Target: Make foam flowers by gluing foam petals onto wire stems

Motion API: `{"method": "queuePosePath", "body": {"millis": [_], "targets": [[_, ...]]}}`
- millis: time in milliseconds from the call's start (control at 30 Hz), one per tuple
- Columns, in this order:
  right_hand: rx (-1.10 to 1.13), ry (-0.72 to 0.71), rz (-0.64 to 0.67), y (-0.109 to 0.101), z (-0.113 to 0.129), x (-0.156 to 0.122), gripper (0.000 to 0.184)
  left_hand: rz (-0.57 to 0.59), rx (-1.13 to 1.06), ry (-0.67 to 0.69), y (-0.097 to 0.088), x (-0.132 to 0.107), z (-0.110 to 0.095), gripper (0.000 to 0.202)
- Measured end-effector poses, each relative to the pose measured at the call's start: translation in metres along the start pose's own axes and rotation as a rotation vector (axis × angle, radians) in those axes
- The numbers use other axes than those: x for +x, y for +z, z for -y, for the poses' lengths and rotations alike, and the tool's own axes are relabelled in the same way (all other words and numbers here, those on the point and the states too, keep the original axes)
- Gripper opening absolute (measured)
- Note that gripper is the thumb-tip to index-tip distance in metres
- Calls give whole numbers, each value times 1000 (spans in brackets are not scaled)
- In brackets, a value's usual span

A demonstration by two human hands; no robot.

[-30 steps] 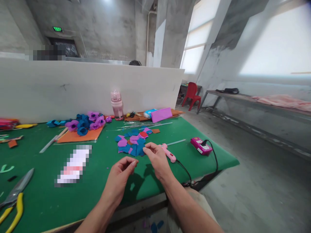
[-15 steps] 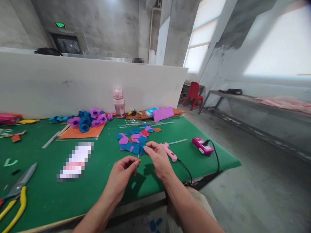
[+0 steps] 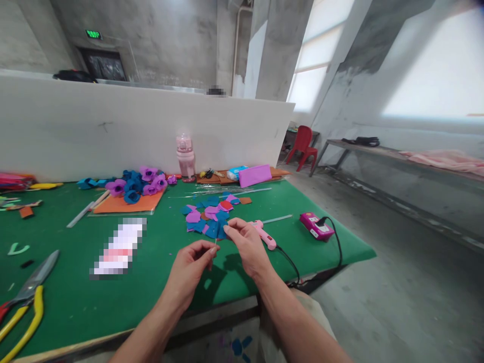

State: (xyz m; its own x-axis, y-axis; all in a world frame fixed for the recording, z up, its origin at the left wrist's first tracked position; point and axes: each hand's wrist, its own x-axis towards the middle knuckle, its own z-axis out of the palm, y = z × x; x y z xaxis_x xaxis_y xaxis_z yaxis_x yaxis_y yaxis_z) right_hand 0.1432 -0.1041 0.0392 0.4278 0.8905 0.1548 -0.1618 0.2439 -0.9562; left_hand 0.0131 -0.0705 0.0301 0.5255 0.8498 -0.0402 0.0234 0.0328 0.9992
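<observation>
Our blue piece (image 3: pixel 219 230) is up in front of the loose scraps (image 3: pixel 193 217), its right edge pinched in the grip of our right hand (image 3: pixel 247 245). Below it, a thin stem (image 3: pixel 216 242) rises from our left hand (image 3: pixel 193 260), whose thumb and finger are closed on it. A second ago we could make out no stem in that gap — now it shows, running up to the blue piece, while both hands have hardly moved. We take this to mean that piece and stem are being worked together (whether they are fastened, we cannot tell).

Just beside our right hand lies the pink glue gun (image 3: pixel 266 237), with its cord running off the near edge of the worktop (image 3: pixel 159 290). Behind the scraps lie thin wires (image 3: pixel 212 190); farther left, purple and blue flowers (image 3: pixel 133 190) rest on an orange sheet (image 3: pixel 123 204) — all unchanged, as far as we see.
</observation>
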Motion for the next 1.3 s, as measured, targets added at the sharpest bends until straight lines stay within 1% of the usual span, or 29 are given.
{"method": "queuePosePath", "body": {"millis": [200, 300, 367, 467, 700, 833, 1000, 1067, 1133, 1200, 1300], "targets": [[36, 16, 26, 1, 1, -1, 15, 8, 7, 8, -2, 1, 3, 21], [56, 25, 18, 2, 0, -1, 14, 6, 15, 12, -2, 1, 2, 21], [84, 44, 12, 1, -2, -1, 12, 2, 20, 15, -1, 1, 1, 22], [123, 82, 15, 1, -2, -1, 15, -5, 22, 16, -1, 1, 0, 21], [213, 127, 84, 3, -3, -2, 10, -14, 16, 10, 0, 1, -1, 22], [272, 186, 115, 4, -3, -4, 10, -2, -6, 11, -1, 2, 2, 24], [337, 264, 142, 5, -2, -5, 16, 5, -53, 14, -2, 4, 6, 24], [306, 251, 174, 5, -3, -6, 18, 9, -81, 4, -3, 4, 6, 24], [255, 204, 202, 5, -5, -6, 20, 7, -108, -7, -3, 4, 6, 25], [222, 153, 202, 6, -8, -6, 23, 0, -128, -16, -3, 5, 6, 25], [196, 112, 179, 9, -11, -7, 24, -2, -160, -35, -1, 4, 8, 24]]}}
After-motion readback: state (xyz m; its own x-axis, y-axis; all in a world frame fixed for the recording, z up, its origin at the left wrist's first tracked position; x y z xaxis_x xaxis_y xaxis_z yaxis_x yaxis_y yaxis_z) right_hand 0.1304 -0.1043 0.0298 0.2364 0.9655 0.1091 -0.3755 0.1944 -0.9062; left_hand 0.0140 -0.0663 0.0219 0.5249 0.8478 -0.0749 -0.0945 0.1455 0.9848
